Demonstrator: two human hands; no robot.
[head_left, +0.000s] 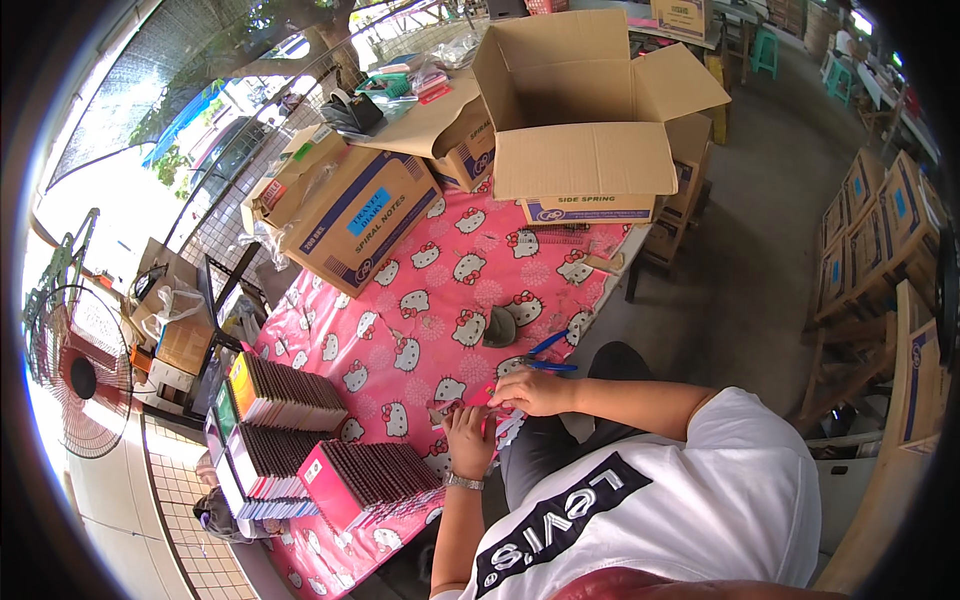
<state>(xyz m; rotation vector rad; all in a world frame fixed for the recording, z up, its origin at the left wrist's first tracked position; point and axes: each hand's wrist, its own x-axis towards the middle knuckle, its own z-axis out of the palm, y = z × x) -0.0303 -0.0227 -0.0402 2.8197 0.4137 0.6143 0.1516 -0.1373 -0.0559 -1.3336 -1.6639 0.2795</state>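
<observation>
My right hand (pixel 537 391) and my left hand (pixel 468 441) are close together at the table's near edge, fingers bent inward. Between the fingertips is something small and pinkish, too small and too covered to name. A watch with a metal band (pixel 464 481) circles my left wrist. Just beyond my right hand lie blue-handled pliers (pixel 553 366), apart from its fingers. Farther off stands a small dark grey cup-like piece (pixel 499 327). To the left of my hands are rows of spiral notebooks with pink (pixel 330 486), white (pixel 237 462) and yellow (pixel 243 384) covers.
A pink patterned cloth (pixel 425 312) covers the table. An open carton (pixel 585 160) and a spiral notes carton (pixel 360 220) stand on its far part. Wire spirals (pixel 556 236) lie by the open carton. A fan (pixel 82 378) is at left; stacked cartons (pixel 875 235) are at right.
</observation>
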